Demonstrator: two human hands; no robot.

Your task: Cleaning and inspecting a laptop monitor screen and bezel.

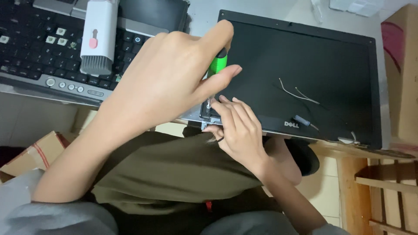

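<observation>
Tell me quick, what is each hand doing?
Left hand: closed around the green-handled screwdriver.
Right hand: fingers pinching the corner of the laptop screen panel, steadying it by the screwdriver tip.

place: home repair corner | signs: dismantled laptop screen (300, 74), loose keyboard (43, 48), cardboard boxes (398, 65), tiled floor (322, 187)

Both hands (165, 78) (237, 130) curled, fingertips together
</observation>
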